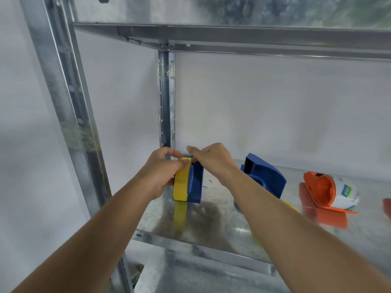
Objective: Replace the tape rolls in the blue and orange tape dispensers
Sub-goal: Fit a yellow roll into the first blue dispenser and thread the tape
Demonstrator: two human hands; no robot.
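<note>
Yellow roll [181, 182] sitting on the blue half [195, 185] of the dispenser, just left of centre frame, standing on the metal shelf [211, 220]. Probably light and stiff on the outside, with the loose end thin, floppy and sticky, so best pinched right at the tip and kept off itself. Blue plastic looks hard and smooth, likely to skate around on that shiny shelf unless pinned down.

Left hand [163, 176] wrapped round the left side of the roll, fingers curled, thumb and forefinger pinching at the top edge of the tape. Right hand [211, 159] coming in from the right, fingers bent over the top of the blue half and apparently nipping the tape end near the top; exact contact hidden behind the knuckles, so can't say for sure which bit it's got.

Other blue half [264, 176] lying open right of centre, well apart from the hands. Bit of yellow [289, 205] peeking out behind the right forearm, maybe a second roll, too covered to call. Orange dispenser [319, 191] over at the right edge, on its side with a white roll [344, 195] touching it, not yet dealt with by the look of it.
</note>
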